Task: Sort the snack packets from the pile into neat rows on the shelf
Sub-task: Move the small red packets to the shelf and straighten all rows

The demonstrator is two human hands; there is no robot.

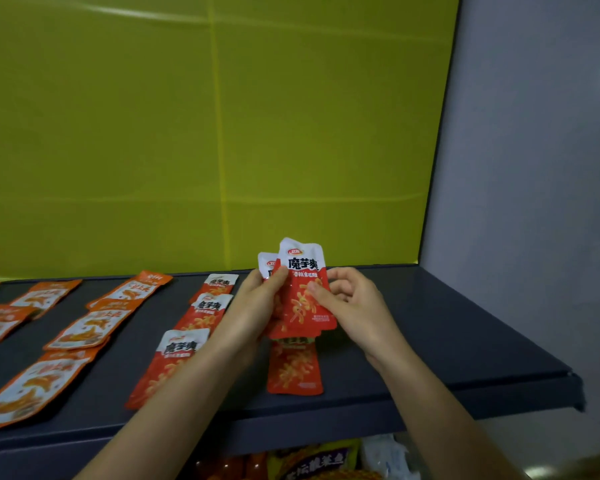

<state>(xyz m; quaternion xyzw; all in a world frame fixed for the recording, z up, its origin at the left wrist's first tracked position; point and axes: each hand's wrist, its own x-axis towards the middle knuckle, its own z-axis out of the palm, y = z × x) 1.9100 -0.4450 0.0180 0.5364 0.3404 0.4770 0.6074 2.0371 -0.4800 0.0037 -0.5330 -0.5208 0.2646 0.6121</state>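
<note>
Two hands on red stack (267, 262), just above shelf (447, 341). L hand (257, 299) grips stack from left; R hand (354, 303) pinches front packet (305, 296), long axis upright. Laid packet (293, 372) directly below; next slot prob. behind it.
</note>
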